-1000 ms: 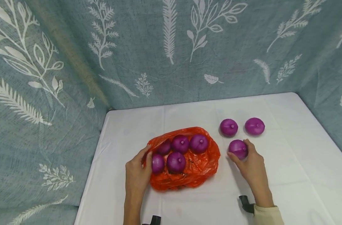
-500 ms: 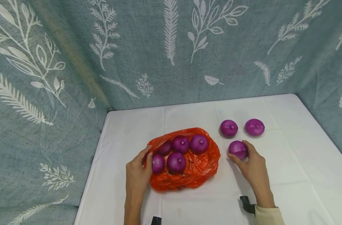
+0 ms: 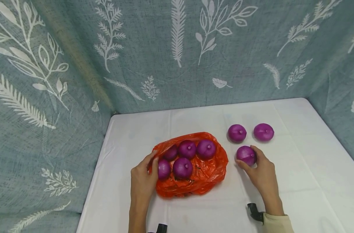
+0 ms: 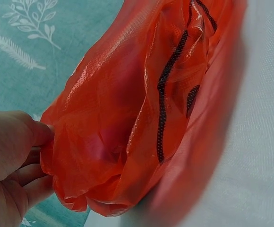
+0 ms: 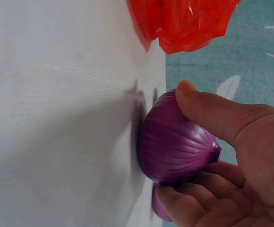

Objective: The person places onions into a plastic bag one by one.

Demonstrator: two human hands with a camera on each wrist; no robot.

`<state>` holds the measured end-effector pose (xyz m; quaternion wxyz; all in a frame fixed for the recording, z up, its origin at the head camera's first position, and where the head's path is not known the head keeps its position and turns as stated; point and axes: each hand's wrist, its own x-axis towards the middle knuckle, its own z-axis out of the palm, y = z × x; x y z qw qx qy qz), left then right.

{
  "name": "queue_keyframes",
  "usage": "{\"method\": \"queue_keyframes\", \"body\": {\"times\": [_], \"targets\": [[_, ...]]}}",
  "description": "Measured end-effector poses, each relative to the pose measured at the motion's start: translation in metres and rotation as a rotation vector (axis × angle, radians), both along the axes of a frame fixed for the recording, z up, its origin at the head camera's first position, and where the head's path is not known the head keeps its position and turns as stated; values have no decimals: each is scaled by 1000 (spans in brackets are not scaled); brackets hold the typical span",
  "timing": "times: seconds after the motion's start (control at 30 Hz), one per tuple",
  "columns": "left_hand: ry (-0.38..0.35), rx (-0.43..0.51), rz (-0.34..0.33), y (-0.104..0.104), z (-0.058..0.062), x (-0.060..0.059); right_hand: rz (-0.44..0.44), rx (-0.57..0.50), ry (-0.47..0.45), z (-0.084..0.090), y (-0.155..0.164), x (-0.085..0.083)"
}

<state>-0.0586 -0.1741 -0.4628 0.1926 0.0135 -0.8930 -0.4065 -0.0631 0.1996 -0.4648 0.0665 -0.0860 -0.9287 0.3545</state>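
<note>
My left hand [image 3: 143, 176] grips the left edge of a red plastic bag [image 3: 207, 174], thumb inside and fingers outside. Several purple onions [image 3: 182, 168] lie in the bag's wide mouth, one of them right by my left thumb. In the left wrist view the bag's crinkled side [image 4: 104, 109] hides them. To the right of the bag, my right hand [image 3: 262, 173] holds another purple onion [image 5: 177, 142] between thumb and fingers, at the tabletop. Behind it sit two more onions, one at the left [image 3: 237, 133] and one at the right [image 3: 263, 132].
A white cloth covers the table [image 3: 305, 155]. Blue-green curtains [image 3: 153, 48] with white leaf prints stand along the back and sides. A black wrist mount [image 3: 255, 212] shows at the right wrist, and another black mount [image 3: 161, 228] by the left forearm.
</note>
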Motion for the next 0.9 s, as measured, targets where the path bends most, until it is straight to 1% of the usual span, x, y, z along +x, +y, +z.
{"method": "queue_keyframes", "body": {"times": [0.1,0.2,0.43,0.63,0.77,0.9], "targets": [[0,0,-4,0,0,0,4,0,16,1,-1,0],[2,0,-4,0,0,1,5,-5,53,5,-2,0],[16,-6,-6,-1,-1,2,26,-31,124,24,-11,-5],[7,-10,-2,-3,-2,3,77,-60,211,39,-26,-9],[-3,-4,-2,-3,-1,3,113,-90,232,46,-36,-12],[-16,0,-5,-2,0,2,153,-135,227,50,-46,-13]]}}
